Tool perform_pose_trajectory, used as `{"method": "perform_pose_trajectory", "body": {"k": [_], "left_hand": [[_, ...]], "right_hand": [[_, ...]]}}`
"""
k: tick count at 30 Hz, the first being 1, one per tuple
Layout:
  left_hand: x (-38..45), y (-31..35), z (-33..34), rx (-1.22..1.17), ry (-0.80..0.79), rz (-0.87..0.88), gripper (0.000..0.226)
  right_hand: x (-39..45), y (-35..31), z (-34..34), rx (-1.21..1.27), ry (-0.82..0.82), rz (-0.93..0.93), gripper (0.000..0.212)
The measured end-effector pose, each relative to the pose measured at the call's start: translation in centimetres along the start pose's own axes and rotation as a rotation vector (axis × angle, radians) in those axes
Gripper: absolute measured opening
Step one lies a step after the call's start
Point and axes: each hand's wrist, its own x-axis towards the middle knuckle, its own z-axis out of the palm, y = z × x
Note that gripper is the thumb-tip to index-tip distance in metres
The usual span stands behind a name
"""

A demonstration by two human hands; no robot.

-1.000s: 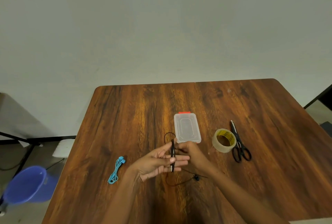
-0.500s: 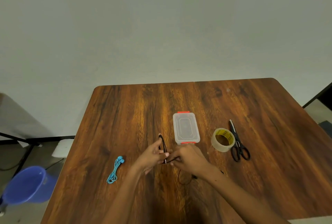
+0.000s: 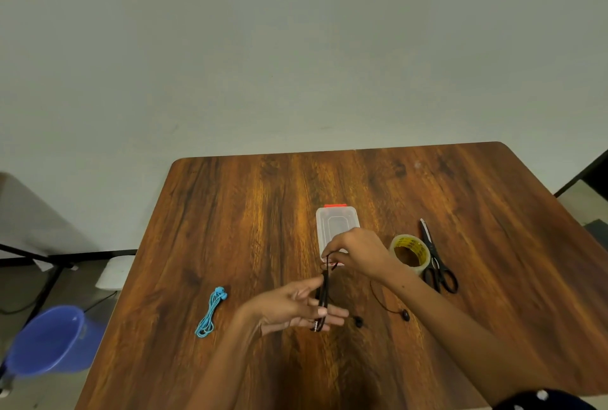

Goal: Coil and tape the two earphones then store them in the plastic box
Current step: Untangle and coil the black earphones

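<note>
A black earphone [image 3: 324, 293] is partly wound around the outstretched fingers of my left hand [image 3: 296, 306], with the thumb holding the strands down. My right hand [image 3: 357, 251] pinches the cord at the top of the loops, just in front of the plastic box [image 3: 335, 223]. The loose end of the cord trails on the table to two black earbuds [image 3: 405, 315]. A blue earphone [image 3: 210, 312] lies coiled in a long bundle on the table to the left. The clear box has its lid on and a red latch at the far end.
A roll of tape [image 3: 409, 253] and black scissors [image 3: 436, 261] lie right of the box on the wooden table [image 3: 460, 205]. A blue bucket [image 3: 49, 340] stands on the floor off the table's left edge.
My right hand has lifted from beside my left hand up toward the box, drawing the black cord along. My left hand has moved nearer me and spread its fingers, with more loops over them.
</note>
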Motion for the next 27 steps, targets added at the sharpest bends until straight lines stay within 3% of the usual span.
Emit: {"method": "perform_pose_trajectory", "body": {"k": [3,8,14,22,27], "left_hand": [[-0.1,-0.1,-0.1,-0.073,-0.046,0.015,0.07],[-0.5,-0.1,-0.5,-0.19,-0.065,0.134,0.078],[0.4,-0.2,-1.6,-0.429,0.169,0.266,0.08],[0.7,-0.2,-3.4,-0.429,0.499,0.337,0.084],[0.9,-0.1,-3.2,-0.263,0.611,0.302,0.082]], "right_hand": [[-0.2,0.0,1.4,0.116,0.004,0.062,0.017],[-0.7,-1.1,3.0,0.547,-0.023,0.156,0.017],[-1.6,-3.2,6.3,0.935,-0.079,0.368,0.018],[-2.5,-4.6,6.6,0.482,-0.067,0.179,0.023],[-2.8,-5.1,5.8,0.127,-0.066,0.044,0.03]]}}
